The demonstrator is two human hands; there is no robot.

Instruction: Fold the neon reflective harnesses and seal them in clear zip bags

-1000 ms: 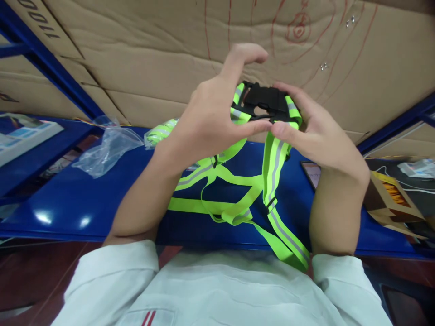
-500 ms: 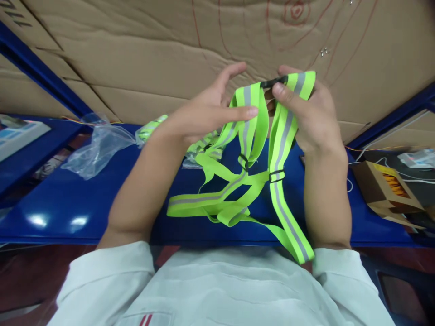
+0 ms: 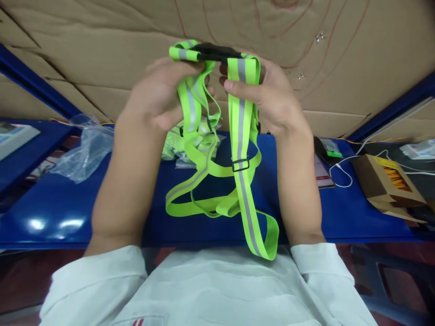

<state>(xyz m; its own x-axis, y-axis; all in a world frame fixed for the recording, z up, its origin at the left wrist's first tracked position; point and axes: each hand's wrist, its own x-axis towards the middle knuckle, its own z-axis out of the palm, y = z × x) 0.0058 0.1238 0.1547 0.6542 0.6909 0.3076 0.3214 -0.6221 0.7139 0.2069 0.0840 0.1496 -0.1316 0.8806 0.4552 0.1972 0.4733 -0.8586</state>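
Observation:
A neon yellow-green reflective harness with grey stripes hangs from both hands above the blue table. My left hand, somewhat blurred, is closed on the straps at the left of the black buckle piece. On the right side, my right hand grips the other straps, its thumb lying across the front of the striped webbing. A black slider sits on the right strap. The lower loops dangle near the table's front edge. Behind them lie bagged yellow-green straps, partly covered by the harness.
The blue table carries a crumpled clear plastic bag on the left. An open cardboard box with orange contents, a white cable and a phone-like object are at the right. A cardboard wall rises behind.
Both hands have moved left and slightly up with the harness. My left hand has gone from spread fingers to closed around the straps, and the black buckle piece shows more fully.

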